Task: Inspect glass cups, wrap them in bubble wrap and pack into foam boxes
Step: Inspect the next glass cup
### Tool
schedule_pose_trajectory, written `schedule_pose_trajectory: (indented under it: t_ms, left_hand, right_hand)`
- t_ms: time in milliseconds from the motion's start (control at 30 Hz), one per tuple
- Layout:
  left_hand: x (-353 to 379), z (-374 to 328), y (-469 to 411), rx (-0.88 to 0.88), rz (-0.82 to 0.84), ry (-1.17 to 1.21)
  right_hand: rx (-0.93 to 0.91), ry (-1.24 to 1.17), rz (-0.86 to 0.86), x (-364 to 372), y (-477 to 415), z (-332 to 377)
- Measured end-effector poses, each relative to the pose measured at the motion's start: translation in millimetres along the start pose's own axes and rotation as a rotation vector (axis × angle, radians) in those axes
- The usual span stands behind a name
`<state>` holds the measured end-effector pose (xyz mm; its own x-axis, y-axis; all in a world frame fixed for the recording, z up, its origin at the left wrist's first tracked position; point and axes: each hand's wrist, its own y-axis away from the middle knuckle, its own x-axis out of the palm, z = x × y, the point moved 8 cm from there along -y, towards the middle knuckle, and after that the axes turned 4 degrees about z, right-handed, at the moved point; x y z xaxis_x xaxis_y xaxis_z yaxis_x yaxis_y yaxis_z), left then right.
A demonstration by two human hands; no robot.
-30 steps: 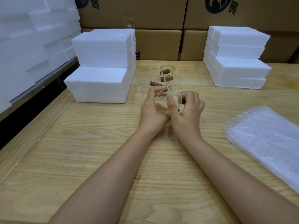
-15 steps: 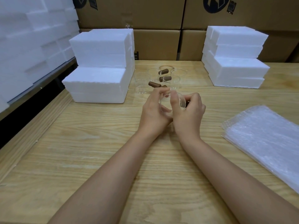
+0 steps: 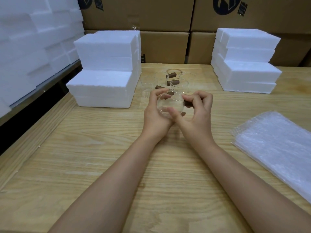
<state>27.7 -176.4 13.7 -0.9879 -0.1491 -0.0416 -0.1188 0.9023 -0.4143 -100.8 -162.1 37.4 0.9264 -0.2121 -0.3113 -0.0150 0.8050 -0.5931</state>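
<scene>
The person is holding one glass cup (image 3: 170,105) up between both hands, just above the bench (image 3: 101,157), and it looks to me like the inspection step. The left hand (image 3: 155,115) is cupping the clear bowl from its side, fingers curled round the far wall. The right hand (image 3: 197,115) is pinching the cup's brown handle (image 3: 187,104) while its thumb is pressing on the near glass. I judge that two-handed grip is letting the person turn the cup to the light without it slipping. The cup is lying tilted, but I cannot tell which way its mouth is facing. Just beyond the fingertips the other glass cups (image 3: 175,81) are waiting in a cluster, each with a brown handle, near enough to be picked up in turn. Out past the right hand, well apart, a pile of bubble wrap (image 3: 276,148) is lying flat, presumably so a checked cup can go straight onto a sheet. Foam boxes are standing in two stacks, one beyond the left hand (image 3: 106,69) and one beyond the right (image 3: 245,61), all closed, so no packing seems to have begun here. Cardboard cartons (image 3: 165,46) are lining the wall behind everything. Thin glass like this is going to need a gentle squeeze.
</scene>
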Motion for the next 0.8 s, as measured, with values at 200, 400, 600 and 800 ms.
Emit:
schedule_pose_trajectory:
  t_ms: [200, 400, 600, 800]
  left_hand:
    - [2.5, -5.7, 2.2, 0.018, 0.043, 0.07]
    - [8.9, -10.1, 3.1, 0.026, 0.099, 0.079]
    - [16.2, 5.7, 2.9, -0.127, 0.215, 0.203]
    - [18.0, 18.3, 1.3, -0.428, 0.228, 0.537]
  right_hand:
    - [0.126, -0.286, -0.103, -9.5, -2.7, -13.1]
    - [0.242, -0.306, -0.144, -10.9, -4.8, -32.0]
    - [0.151, -0.294, -0.21, -19.1, -7.1, -26.8]
    - [0.052, -0.233, -0.169, -20.2, -9.5, -21.5]
